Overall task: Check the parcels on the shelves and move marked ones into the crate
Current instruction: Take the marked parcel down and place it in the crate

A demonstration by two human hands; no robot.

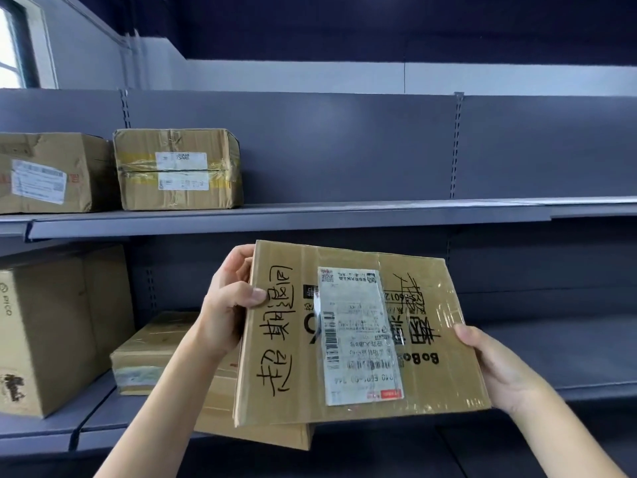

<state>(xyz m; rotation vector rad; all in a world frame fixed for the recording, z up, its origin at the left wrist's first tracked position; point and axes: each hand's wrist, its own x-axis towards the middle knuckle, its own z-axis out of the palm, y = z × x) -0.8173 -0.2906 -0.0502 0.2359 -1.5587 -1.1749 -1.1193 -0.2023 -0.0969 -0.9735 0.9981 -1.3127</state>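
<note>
Both hands grip a flat parcel [358, 336] at centre frame: left hand [229, 305] pinches its upper-left edge, right hand [496, 370] its lower-right. Black handwriting marks its face. Other boxes [177, 169] sit on shelves [310, 215] at left.

Brown cardboard parcel [358, 336] — black handwritten characters, a white label [358, 336] with black barcodes and a red corner. Grey-blue shelves [310, 215] — more brown boxes [177, 169].

Parcel in my hands [358, 336] printed "BoBo" upside down, black handwritten characters along its left side, unreadable to me, white shipping label [360, 336] with barcodes, print too small, big box lower left [51, 332] marked "PICO" sideways
</note>
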